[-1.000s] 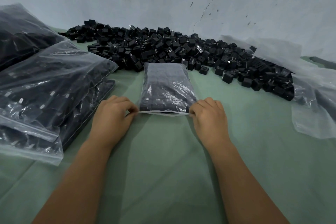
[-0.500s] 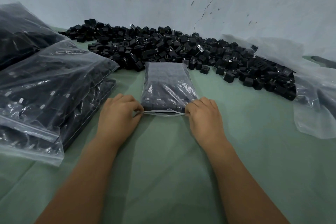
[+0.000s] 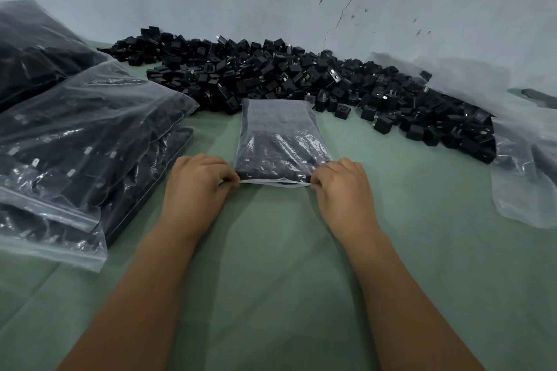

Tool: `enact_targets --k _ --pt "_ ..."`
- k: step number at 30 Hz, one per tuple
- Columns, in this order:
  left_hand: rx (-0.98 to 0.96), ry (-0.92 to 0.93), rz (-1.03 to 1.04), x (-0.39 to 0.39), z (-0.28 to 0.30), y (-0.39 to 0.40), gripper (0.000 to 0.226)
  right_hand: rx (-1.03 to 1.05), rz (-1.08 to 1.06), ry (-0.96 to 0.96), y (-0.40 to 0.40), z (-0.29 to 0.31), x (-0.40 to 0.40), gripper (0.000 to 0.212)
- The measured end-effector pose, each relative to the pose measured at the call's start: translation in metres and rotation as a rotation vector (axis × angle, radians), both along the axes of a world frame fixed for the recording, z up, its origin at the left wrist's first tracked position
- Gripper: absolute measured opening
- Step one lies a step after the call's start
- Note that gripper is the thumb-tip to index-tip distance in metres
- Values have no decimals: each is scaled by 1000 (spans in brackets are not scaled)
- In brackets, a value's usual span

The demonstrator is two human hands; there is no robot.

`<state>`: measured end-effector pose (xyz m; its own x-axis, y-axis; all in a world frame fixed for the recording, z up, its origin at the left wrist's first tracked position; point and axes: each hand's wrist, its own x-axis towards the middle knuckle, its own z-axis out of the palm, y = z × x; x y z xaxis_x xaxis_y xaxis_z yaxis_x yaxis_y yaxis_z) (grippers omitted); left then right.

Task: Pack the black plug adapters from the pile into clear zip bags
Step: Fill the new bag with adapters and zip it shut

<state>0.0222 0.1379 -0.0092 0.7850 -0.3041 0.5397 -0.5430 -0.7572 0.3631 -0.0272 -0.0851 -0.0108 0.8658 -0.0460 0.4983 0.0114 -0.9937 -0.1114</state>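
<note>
A clear zip bag [image 3: 280,141] packed with black adapters lies flat, mouth nearest the person, just before the loose adapter pile [image 3: 301,78].

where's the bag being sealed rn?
Centre of the head view, the small zip bag lies on the green cloth just before the adapter pile, left hand and right hand pinching its near corners.

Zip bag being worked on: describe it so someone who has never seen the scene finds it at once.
Start at the long pile of loose black adapters against the wall; just in front of its middle, a small filled zip bag lies on the green cloth. Unlike the big stacked bags to the left, it lies alone, both hands pinching its near corners.
</note>
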Motion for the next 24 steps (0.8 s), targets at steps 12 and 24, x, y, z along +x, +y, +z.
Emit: enact_targets --k 12,24 --pt "128 -126 -39 -2 -1 -12 8 -43 48 12 0 -4 5 11" --pt "136 -163 -20 -4 -1 -20 6 -34 99 -68 12 -3 7 21"
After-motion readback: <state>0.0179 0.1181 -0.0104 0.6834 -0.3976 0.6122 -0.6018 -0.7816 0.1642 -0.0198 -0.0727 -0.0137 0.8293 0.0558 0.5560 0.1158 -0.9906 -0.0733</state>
